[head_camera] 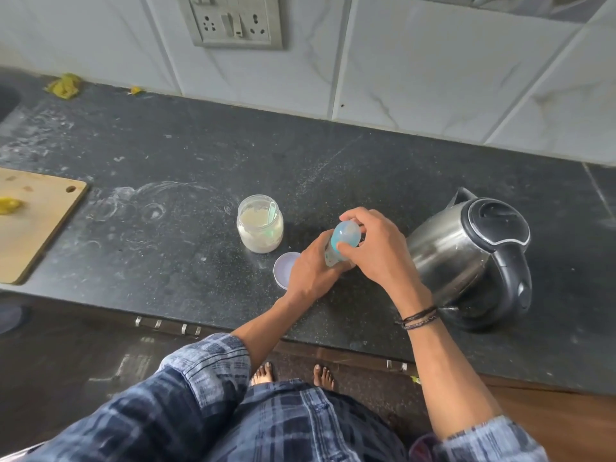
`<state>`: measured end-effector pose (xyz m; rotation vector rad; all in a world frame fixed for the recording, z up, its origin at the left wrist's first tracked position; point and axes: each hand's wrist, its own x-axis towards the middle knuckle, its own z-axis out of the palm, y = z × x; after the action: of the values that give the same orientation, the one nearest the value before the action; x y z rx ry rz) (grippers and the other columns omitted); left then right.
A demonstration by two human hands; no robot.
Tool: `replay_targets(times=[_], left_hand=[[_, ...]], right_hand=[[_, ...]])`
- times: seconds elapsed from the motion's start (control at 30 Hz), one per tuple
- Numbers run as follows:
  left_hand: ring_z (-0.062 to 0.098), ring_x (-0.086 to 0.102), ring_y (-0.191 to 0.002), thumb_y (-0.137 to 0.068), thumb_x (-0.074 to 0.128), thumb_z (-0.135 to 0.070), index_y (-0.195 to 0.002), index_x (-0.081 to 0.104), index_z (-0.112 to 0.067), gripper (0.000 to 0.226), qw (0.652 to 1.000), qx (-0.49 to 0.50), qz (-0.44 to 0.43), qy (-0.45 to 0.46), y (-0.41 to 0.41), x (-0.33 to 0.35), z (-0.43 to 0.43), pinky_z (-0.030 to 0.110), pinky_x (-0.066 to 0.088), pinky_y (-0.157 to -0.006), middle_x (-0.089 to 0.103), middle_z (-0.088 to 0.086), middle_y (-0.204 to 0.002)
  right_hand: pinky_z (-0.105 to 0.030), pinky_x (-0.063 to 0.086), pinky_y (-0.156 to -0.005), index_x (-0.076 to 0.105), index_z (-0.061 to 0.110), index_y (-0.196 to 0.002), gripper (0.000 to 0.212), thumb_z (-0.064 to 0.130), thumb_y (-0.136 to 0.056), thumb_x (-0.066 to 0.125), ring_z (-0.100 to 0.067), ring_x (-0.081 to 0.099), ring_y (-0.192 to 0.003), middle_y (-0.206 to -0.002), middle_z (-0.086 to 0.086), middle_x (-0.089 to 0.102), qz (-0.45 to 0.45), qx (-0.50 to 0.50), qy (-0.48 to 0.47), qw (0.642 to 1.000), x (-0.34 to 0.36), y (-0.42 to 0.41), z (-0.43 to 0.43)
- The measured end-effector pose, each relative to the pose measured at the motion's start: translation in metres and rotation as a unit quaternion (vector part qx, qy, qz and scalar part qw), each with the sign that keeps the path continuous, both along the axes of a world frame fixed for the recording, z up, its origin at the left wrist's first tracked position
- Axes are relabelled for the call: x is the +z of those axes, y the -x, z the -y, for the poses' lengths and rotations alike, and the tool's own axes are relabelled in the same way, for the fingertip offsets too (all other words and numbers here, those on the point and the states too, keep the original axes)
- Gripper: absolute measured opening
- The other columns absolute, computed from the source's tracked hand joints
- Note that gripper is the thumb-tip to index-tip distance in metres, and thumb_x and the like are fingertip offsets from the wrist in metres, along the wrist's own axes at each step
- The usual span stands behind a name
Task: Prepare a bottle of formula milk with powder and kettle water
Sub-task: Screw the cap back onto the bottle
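A small clear baby bottle [331, 253] with a pale blue cap [347, 235] stands on the dark counter [186, 248]. My left hand [311, 266] grips the bottle's body from the left. My right hand [376, 243] curls its fingers round the blue cap from above. An open glass jar of white powder [260, 225], with a clear scoop inside, stands just left of the bottle. Its white lid [285, 266] lies flat in front of it, partly under my left hand. A steel kettle [466, 258] with a black lid and handle stands to the right.
A wooden cutting board [33, 225] with a yellow scrap lies at the counter's left edge. Yellow scraps [63, 85] sit by the tiled wall. A socket panel [233, 20] is on the wall. The counter's front edge runs just above my feet.
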<state>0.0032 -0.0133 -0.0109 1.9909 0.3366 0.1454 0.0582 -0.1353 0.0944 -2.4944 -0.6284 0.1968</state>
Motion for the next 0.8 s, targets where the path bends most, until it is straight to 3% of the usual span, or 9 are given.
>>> replay_targets(times=[0.1, 0.23, 0.33, 0.5, 0.63, 0.8], left_hand=[[-0.007, 0.059, -0.095, -0.08, 0.069, -0.055, -0.134, 0.053, -0.031, 0.061, 1.0, 0.001, -0.003, 0.003, 0.001, 0.002, 0.0, 0.016, 0.044, -0.075, 0.061, -0.023, -0.11], [0.005, 0.062, -0.097, -0.074, 0.064, -0.064, -0.133, 0.053, -0.033, 0.068, 1.0, 0.005, -0.007, 0.007, -0.001, 0.001, 0.001, 0.027, 0.052, -0.08, 0.064, -0.02, -0.111], [0.008, 0.063, -0.102, -0.079, 0.07, -0.057, -0.135, 0.053, -0.032, 0.064, 1.0, 0.004, -0.008, 0.008, -0.001, -0.001, 0.001, 0.035, 0.055, -0.086, 0.064, -0.019, -0.114], [0.011, 0.063, -0.105, -0.08, 0.069, -0.054, -0.136, 0.053, -0.027, 0.065, 1.0, 0.002, 0.003, 0.002, -0.002, -0.001, 0.0, 0.039, 0.055, -0.09, 0.066, -0.014, -0.121], [0.012, 0.064, -0.105, -0.082, 0.071, -0.05, -0.135, 0.053, -0.029, 0.061, 1.0, 0.001, 0.004, 0.004, -0.001, -0.002, 0.0, 0.043, 0.055, -0.09, 0.067, -0.015, -0.119], [0.012, 0.064, -0.108, -0.079, 0.064, -0.062, -0.137, 0.053, -0.025, 0.069, 1.0, -0.004, 0.012, 0.006, -0.001, 0.002, 0.0, 0.035, 0.055, -0.091, 0.067, -0.011, -0.123]], right_hand=[[-0.038, 0.053, -0.083, 0.064, 0.027, -0.121, 0.043, 0.026, -0.082, 0.083, -0.024, 0.064, -0.1, -0.112, 0.002, 0.063, 0.012, -0.012, 0.008, 1.0, -0.003, 0.0, -0.002], [-0.033, 0.046, -0.073, 0.061, 0.023, -0.112, 0.043, 0.048, -0.084, 0.082, -0.023, 0.063, -0.088, -0.101, 0.0, 0.061, 0.041, -0.042, 0.019, 0.998, -0.008, 0.002, -0.002], [-0.035, 0.048, -0.073, 0.059, 0.022, -0.112, 0.054, 0.06, -0.081, 0.08, -0.023, 0.064, -0.088, -0.104, 0.0, 0.061, 0.045, -0.038, 0.031, 0.998, -0.009, 0.003, 0.0], [-0.039, 0.052, -0.089, 0.054, 0.029, -0.143, 0.073, 0.042, -0.08, 0.088, -0.02, 0.065, -0.111, -0.131, 0.002, 0.06, 0.009, -0.001, 0.012, 1.0, -0.008, 0.003, 0.006], [-0.034, 0.051, -0.088, 0.057, 0.03, -0.139, 0.06, 0.023, -0.086, 0.083, -0.021, 0.064, -0.113, -0.131, 0.004, 0.065, 0.016, 0.001, 0.009, 1.0, -0.014, 0.003, 0.006], [-0.042, 0.059, -0.084, 0.059, 0.028, -0.126, 0.054, 0.04, -0.082, 0.086, -0.021, 0.064, -0.101, -0.114, 0.0, 0.062, 0.027, -0.029, -0.003, 0.999, -0.019, 0.005, 0.001]])
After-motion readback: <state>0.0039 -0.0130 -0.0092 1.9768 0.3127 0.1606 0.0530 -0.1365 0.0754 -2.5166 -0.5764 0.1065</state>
